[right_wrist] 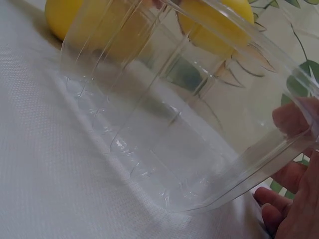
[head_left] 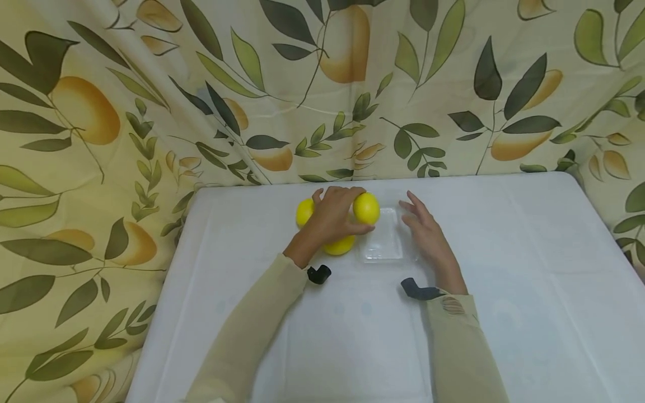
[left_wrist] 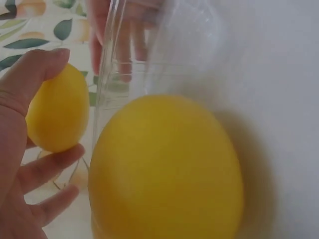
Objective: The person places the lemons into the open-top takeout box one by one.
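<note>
My left hand (head_left: 332,215) pinches a smooth yellow lemon (head_left: 366,209) between thumb and fingers, raised near the left side of a clear plastic container (head_left: 383,238). The left wrist view shows this lemon (left_wrist: 60,109) held at its ends, with the other fingers spread. A second lemon (head_left: 340,246) lies on the table below that hand, large in the left wrist view. Another yellow lemon (head_left: 304,212) is partly hidden behind the hand. On the container's right side, my right hand (head_left: 428,232) has its fingers extended, thumb (right_wrist: 291,119) right at the rim.
A white cloth covers the table (head_left: 519,268). Behind it and to the left hangs a curtain (head_left: 428,95) printed with leaves and fruit. A dark strap end (head_left: 319,274) sticks out at the left wrist, another dark piece (head_left: 420,290) at the right wrist.
</note>
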### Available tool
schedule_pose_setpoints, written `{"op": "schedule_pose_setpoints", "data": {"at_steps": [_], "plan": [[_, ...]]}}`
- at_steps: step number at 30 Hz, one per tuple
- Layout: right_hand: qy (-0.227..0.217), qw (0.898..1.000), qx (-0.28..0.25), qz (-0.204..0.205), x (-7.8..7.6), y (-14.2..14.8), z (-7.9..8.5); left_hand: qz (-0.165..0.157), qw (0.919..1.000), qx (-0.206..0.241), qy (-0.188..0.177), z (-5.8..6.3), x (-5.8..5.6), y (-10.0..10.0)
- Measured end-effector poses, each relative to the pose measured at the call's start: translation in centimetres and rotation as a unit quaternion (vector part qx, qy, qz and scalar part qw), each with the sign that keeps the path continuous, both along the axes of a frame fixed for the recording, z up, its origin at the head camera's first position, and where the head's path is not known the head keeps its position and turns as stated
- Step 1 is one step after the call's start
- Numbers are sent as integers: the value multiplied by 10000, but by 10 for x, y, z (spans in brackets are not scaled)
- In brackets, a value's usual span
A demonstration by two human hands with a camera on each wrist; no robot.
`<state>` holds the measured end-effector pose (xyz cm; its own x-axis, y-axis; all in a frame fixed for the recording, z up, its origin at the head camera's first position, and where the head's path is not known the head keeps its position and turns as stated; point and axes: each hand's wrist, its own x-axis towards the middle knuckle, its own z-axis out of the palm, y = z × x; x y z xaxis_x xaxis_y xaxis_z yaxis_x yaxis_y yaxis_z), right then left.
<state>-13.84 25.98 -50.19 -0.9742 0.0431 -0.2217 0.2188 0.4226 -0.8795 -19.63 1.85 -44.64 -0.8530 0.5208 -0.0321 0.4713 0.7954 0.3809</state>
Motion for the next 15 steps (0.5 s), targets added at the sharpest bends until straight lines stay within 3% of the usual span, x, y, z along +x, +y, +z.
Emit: {"op": "schedule_pose_setpoints", "data": {"at_steps": [7, 15], "plan": [[-19, 10000, 57, 22, 1, -1, 0, -238, 9992, -243, -198, -1, -11, 8], [41, 10000, 1, 42, 0, -1, 0, -371, 9970, -643, -225, -11, -20, 14]]}}
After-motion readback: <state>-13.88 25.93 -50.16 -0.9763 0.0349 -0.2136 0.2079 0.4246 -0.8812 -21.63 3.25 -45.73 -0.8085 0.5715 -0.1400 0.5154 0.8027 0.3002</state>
